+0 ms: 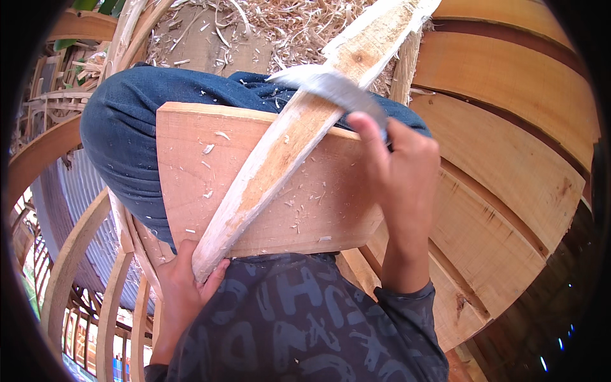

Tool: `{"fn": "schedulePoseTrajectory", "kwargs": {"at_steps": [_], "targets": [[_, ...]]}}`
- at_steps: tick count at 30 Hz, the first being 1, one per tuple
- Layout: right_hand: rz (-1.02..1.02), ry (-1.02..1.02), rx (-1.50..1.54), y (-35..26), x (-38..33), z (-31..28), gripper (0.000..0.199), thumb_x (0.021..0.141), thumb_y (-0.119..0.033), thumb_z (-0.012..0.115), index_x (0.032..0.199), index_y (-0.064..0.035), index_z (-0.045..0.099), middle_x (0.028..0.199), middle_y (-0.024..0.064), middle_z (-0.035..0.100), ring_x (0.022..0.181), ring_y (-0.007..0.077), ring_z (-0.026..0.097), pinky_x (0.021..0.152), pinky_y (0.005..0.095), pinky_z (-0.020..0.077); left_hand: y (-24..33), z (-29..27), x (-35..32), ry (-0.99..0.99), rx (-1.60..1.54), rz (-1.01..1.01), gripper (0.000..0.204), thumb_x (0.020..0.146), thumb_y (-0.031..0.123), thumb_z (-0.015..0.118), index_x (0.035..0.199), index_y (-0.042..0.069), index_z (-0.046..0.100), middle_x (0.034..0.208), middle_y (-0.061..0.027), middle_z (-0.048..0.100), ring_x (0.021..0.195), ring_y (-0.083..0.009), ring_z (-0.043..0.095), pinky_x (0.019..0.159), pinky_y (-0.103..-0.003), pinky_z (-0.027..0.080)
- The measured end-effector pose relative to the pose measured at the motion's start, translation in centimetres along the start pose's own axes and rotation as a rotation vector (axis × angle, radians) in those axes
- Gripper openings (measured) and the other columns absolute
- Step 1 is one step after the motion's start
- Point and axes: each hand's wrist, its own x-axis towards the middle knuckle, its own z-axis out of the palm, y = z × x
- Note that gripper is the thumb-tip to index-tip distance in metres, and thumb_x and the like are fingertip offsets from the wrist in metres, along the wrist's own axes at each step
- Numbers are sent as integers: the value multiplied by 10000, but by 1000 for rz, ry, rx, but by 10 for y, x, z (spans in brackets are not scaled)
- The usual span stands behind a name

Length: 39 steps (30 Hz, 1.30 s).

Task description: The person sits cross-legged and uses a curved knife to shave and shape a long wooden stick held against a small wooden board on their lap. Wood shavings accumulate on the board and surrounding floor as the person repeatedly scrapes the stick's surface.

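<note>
A long, pale wooden pole (273, 162) with rough, whittled faces slants from my lap up to the far right. Its near end sits in my left hand (189, 280), whose fingers close round it against my shirt. My right hand (402, 159) grips a knife (344, 92) with a broad, curved metal blade, its thumb along the back; the handle is hidden in the fist. Slightly blurred, the blade crosses the pole, and a pale shaving (299, 75) curls at its left side. Under the pole, a flat wooden board (203, 172) lies across my thighs, dotted with chips.
Curly wood shavings (293, 32) cover the ground beyond my knees. At the right are wide wooden slats (490, 146) with dark gaps. Curved wooden rails (76, 248) and a corrugated metal sheet (102, 223) stand at the left.
</note>
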Motion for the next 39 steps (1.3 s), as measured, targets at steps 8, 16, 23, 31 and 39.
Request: {"fn": "schedulePoseTrajectory", "kwargs": {"at_steps": [8,16,23,31,39], "targets": [[36,43,-44,19,2,-1,624,789,-558,602,501,-21,464,443,141,464,391,282,487,407,369,372,-2,0,1,8,5,25,350,725,214,754,882,17,511,647,-179,593,575,-336,626,496,-346,464],[-174,-46,62,2,-29,0,575,788,-516,629,517,-25,503,472,154,490,405,310,509,405,367,371,-11,-1,6,-6,-15,78,351,707,245,766,861,34,530,632,-152,608,555,-300,630,491,-325,468],[-12,91,40,28,3,2,544,760,-529,646,534,-54,512,459,129,493,399,288,512,396,367,367,0,-3,8,-2,-45,9,350,708,266,761,865,41,543,634,-148,609,563,-302,635,493,-329,467],[-227,-73,47,-4,-27,-2,556,780,-509,630,503,-49,487,439,132,482,387,290,509,373,357,376,1,-5,13,-29,-54,17,362,703,266,756,896,37,554,636,-147,604,565,-317,635,500,-342,474],[-233,-11,105,-7,-20,-3,571,788,-551,593,527,-46,544,461,135,516,394,290,536,375,371,394,6,-8,14,-50,-56,1,353,702,232,752,929,22,582,680,-160,618,596,-311,645,539,-338,481]]}}
